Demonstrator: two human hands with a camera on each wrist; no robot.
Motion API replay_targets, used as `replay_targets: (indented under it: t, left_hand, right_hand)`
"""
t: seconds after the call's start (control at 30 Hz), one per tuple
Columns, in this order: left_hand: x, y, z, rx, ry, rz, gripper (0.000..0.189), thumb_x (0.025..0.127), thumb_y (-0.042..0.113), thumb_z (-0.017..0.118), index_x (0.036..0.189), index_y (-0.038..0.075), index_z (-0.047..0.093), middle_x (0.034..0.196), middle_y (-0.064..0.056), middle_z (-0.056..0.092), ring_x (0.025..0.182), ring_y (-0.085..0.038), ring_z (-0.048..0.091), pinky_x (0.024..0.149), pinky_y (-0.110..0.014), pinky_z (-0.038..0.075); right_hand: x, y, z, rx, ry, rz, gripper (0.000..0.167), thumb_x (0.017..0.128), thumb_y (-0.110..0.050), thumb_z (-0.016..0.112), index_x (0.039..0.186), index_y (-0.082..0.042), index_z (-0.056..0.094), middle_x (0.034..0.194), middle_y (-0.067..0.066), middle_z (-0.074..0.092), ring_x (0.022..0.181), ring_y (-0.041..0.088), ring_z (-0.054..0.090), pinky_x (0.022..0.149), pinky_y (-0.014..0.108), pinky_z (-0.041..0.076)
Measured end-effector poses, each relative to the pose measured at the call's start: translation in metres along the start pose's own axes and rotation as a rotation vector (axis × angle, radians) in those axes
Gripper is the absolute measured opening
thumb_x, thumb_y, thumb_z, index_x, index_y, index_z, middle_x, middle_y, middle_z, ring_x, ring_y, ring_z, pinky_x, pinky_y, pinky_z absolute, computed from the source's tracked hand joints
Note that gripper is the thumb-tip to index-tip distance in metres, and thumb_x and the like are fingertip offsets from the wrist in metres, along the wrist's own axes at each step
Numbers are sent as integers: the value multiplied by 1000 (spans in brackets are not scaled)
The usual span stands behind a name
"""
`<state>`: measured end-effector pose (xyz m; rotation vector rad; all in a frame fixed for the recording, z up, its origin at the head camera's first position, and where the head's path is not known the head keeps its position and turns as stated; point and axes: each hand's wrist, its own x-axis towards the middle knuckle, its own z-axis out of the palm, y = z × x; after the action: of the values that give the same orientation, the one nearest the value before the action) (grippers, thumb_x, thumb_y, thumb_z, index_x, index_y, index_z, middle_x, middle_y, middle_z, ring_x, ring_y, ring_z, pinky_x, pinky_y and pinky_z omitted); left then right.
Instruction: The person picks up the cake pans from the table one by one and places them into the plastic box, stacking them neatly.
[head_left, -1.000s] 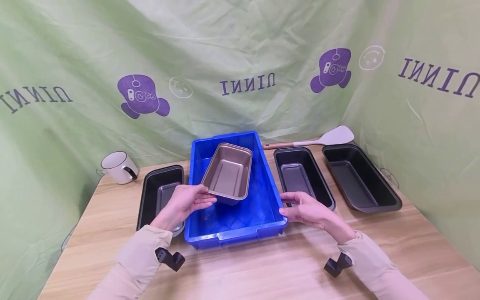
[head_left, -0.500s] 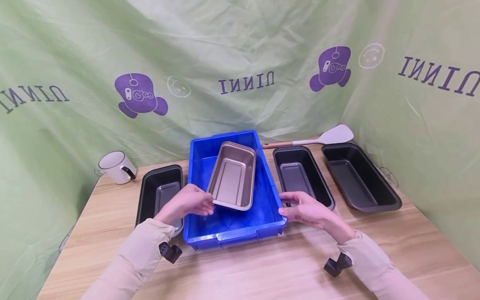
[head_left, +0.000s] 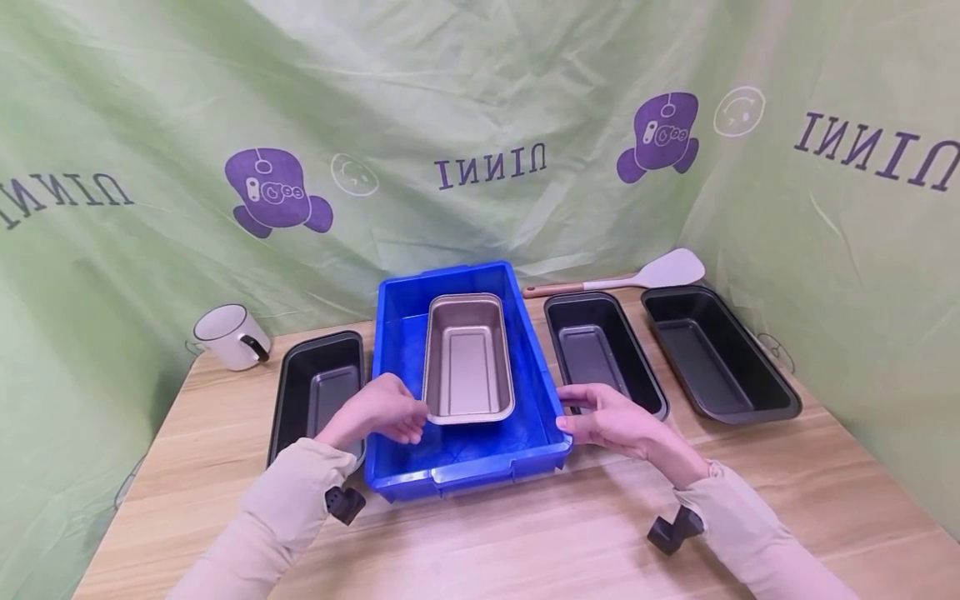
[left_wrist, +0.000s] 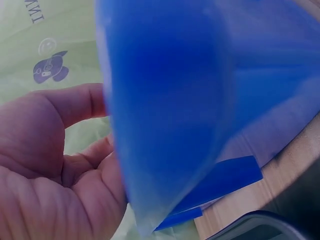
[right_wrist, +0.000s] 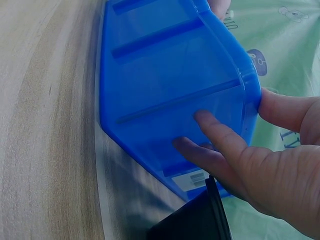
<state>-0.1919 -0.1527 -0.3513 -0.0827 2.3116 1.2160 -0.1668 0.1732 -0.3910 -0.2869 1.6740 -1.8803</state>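
A bronze loaf pan (head_left: 468,367) sits at an upright angle within the walls of a blue plastic bin (head_left: 468,479). At its near left corner, my left hand (head_left: 386,408) pinches the rim, the fingers curled downward; the bin wall hides the fingertips in the left wrist view. My right hand (head_left: 618,421) holds the bin's right wall near the front corner. In the right wrist view its thumb (right_wrist: 280,107) lies at the rim and its fingers (right_wrist: 220,135) press the outer side, above a barcode label (right_wrist: 192,180).
A black loaf pan (head_left: 322,392) stands left of the bin, with a white mug (head_left: 234,337) behind it. To the right are two more black loaf pans, one nearer (head_left: 600,350) and one farther (head_left: 712,350). A white-headed spatula (head_left: 667,268) lies along the green curtain (head_left: 480,100).
The bronze loaf pan has turned straighter in the bin and its near end has come toward me. My left hand has moved slightly right with it. My right hand stays put.
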Motion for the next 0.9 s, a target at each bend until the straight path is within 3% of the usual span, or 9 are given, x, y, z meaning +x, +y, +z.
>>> replay_targets:
  t: [0.5,0.7,0.9]
  left_hand:
    - [-5,4,-16,-93,-18,49,19,92,9,59,92,-10,61,72,-15,68,56,-12,64,55,-24,55]
    - [-13,-2,-32,-157,8,184,26,93,12,59,104,-12,60,83,-17,69,70,-19,69,65,-29,57]
    - [-39,-11,-53,-225,67,309,40,95,18,60,118,-14,55,95,-15,68,84,-22,69,74,-32,57]
  right_hand:
    - [0,-2,2,11,-12,-9,71,91,3,58,141,21,12,142,39,23,106,30,62,91,40,50]
    - [0,-1,2,9,-13,-5,70,91,3,58,141,21,13,142,39,24,106,29,61,92,40,49]
    - [-1,0,2,9,-15,-10,68,91,3,58,140,21,15,141,38,27,104,27,62,92,40,50]
